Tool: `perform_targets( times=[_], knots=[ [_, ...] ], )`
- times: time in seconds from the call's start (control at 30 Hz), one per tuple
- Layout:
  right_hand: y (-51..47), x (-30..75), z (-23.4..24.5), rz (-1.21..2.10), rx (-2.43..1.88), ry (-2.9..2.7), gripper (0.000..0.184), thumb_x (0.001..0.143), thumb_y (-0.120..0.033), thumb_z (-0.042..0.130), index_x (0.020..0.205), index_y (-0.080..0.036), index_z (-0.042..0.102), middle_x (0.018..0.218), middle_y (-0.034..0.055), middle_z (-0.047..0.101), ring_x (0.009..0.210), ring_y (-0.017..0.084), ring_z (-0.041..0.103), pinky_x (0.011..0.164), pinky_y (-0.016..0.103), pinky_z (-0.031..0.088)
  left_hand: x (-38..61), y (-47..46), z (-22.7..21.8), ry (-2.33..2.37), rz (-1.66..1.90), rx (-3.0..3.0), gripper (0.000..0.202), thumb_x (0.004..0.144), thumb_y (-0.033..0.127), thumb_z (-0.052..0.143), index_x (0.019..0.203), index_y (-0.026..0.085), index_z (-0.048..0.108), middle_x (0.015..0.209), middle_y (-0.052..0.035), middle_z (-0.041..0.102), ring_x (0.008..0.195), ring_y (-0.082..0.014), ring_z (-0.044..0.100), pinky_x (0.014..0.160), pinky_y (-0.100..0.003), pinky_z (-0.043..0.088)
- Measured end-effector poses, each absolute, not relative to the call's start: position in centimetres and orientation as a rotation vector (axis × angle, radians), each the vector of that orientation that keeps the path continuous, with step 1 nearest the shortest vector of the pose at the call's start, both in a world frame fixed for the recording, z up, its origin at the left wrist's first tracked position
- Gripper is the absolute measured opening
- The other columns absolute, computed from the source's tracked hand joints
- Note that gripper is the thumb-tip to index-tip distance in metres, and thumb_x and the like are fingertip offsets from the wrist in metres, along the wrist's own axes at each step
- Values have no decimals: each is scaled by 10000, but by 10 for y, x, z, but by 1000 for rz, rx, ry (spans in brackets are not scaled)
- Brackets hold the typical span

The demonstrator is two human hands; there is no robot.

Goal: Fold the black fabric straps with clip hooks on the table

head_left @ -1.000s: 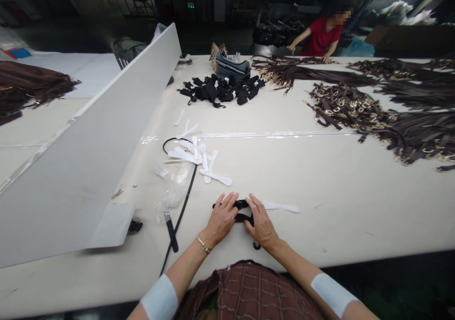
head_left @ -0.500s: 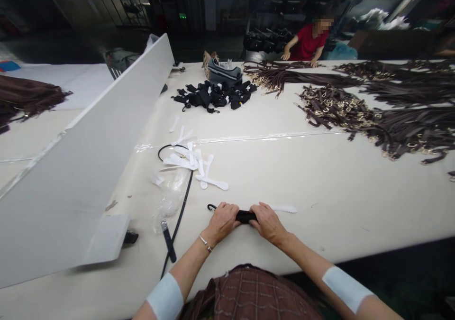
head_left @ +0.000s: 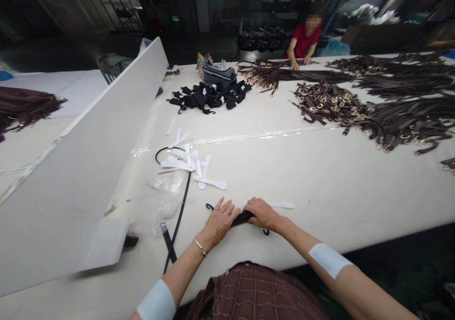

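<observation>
The left hand (head_left: 217,221) flattens out, fingers spread on the black strap (head_left: 242,218); the right hand (head_left: 262,212) pinches it. Looks folded, not fastened, 1 white strip (head_left: 283,205) loose nearby.

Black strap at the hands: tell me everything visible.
The black strap looks like soft, matte fabric, bunched or folded into a short, slightly slanted band low over the pale tabletop. The left hand touches one end with fingers outstretched; the right hand curls over the other. One black hook shows beyond the left fingers, a second hook just below the right hand. Both look like its end fittings, but the hands hide the joins. Stitching can't be made out.
</observation>
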State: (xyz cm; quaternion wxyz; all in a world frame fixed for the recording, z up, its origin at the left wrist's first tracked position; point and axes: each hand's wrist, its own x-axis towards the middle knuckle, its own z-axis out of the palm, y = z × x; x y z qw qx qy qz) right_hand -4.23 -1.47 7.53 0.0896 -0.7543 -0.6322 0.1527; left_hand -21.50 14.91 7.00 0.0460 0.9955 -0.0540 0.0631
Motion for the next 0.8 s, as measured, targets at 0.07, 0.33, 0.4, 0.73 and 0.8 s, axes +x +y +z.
perform_targets(
  times=[0.07, 0.33, 0.4, 0.73, 0.8],
  knots=[
    [-22, -38, 79, 468, -2235, -1882, 222, 812, -211, 662, 1031, -251, 664, 1001, 37, 681, 991, 235, 576, 850, 371, 435, -228, 154, 70, -106, 242, 3049, 688, 833, 237, 692, 1423, 225, 338, 1347, -98, 574, 1387, -291, 411, 1189, -563, 233],
    [-35, -64, 73, 381, -2203, -1752, 736, 761, -268, 724, 1420, -187, 407, 1302, 147, 591, 1175, 298, 531, 1013, 478, 432, -228, 147, 61, 137, 306, 3091, 616, 788, 527, 726, 1239, 166, 513, 873, -60, 678, 826, -247, 635, 841, -410, 472],
    [-38, -71, 66, 296, -2131, -1715, 796, 757, -277, 746, 1451, -201, 365, 1392, 153, 532, 1244, 300, 502, 1057, 486, 418, -221, 144, 60, 164, 289, 3086, 634, 755, 621, 706, 1170, 166, 554, 818, -59, 674, 789, -247, 631, 781, -391, 470],
    [-44, -66, 54, 278, -2013, -1715, 140, 800, -202, 691, 917, -182, 617, 1089, 93, 674, 1008, 248, 601, 941, 441, 490, -209, 128, 74, 61, 352, 3085, 768, 683, 562, 807, 1281, 195, 495, 1363, -155, 548, 1347, -364, 433, 1148, -606, 271],
    [-44, -66, 57, 306, -2030, -1705, 143, 803, -182, 667, 934, -179, 607, 1038, 87, 676, 960, 234, 605, 893, 398, 506, -205, 122, 70, 0, 260, 3083, 433, 800, 473, 736, 1069, 179, 564, 1136, -97, 653, 1160, -295, 579, 1054, -513, 399]
  ],
)
